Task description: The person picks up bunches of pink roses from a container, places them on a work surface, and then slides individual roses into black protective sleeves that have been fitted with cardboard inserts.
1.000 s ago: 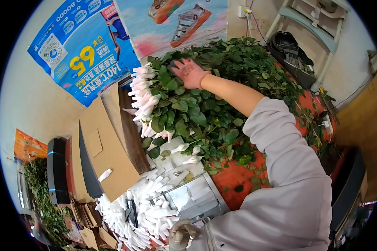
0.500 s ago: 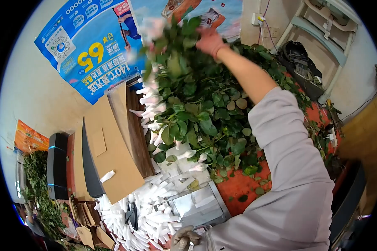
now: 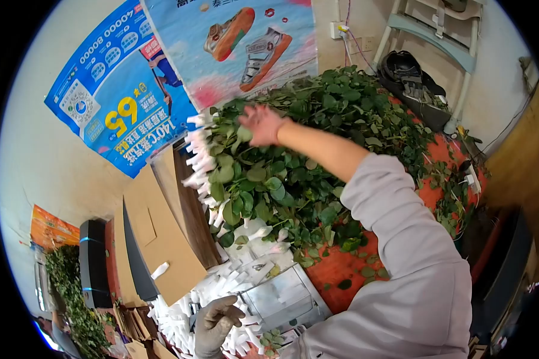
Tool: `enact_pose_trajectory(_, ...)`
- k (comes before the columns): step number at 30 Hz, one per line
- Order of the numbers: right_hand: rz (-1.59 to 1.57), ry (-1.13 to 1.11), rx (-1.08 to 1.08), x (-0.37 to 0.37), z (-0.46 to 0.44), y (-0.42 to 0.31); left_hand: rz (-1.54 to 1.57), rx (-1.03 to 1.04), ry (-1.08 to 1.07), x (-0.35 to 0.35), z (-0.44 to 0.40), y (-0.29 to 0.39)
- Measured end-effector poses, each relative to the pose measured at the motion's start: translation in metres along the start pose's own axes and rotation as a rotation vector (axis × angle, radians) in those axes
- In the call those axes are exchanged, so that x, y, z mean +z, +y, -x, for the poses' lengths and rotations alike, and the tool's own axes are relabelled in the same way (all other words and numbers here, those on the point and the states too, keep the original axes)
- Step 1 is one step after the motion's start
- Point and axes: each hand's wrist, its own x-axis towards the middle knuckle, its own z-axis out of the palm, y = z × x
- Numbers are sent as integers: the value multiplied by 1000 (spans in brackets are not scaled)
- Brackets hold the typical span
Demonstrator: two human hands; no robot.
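My right hand [image 3: 262,125] is bare and slightly blurred. Its fingers are spread over the leaves at the upper left of a large pile of leafy green stems [image 3: 293,173], and I see nothing gripped in it. White-sleeved flower heads [image 3: 199,152] line the left edge of that pile. Low in the view, my left hand [image 3: 217,323] wears a grey glove. Its fingers are loosely bent and apart, with no object visible between them. Under and beside it lies a heap of loose white sleeves [image 3: 173,317].
A metal-framed tray or panel [image 3: 284,296] lies right of the heap. Cardboard sheets [image 3: 161,239] lean on the left, a white sleeve on top. Leaf scraps dot the red tabletop [image 3: 341,275]. A folding chair [image 3: 437,45] and black shoes [image 3: 407,72] are at the upper right.
My right hand has come down and left onto the pile; the blurred leafy stem it carried now lies there. My gloved left hand has risen leftward over the white sleeves. The view has shifted.
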Motion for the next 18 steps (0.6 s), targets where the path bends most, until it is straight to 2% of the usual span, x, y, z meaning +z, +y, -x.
enact_pose_trajectory(4,-159,126,-147,-5,60,-32,4,101,85,-27,9,-13)
enact_pose_trajectory(5,-162,123,-194,-6,76,-33,-127,12,83,-23,14,5)
enact_pose_trajectory(6,-115,249,-234,21,87,-36,-122,12,85,-25,17,1)
enact_pose_trajectory(7,-96,38,-251,3,102,-37,-115,10,92,-29,24,-7)
enact_pose_trajectory(9,112,96,-202,63,116,-33,-50,20,70,-33,31,-26)
enact_pose_trajectory(10,110,87,-188,62,119,-33,-34,28,67,-32,33,-34)
enact_pose_trajectory(12,92,-129,-111,58,112,-38,24,91,58,-22,29,-42)
enact_pose_trajectory(14,130,-111,-117,83,101,-43,61,133,68,-7,24,-44)
enact_pose_trajectory(18,150,-75,-112,84,99,-41,209,171,74,-3,19,-55)
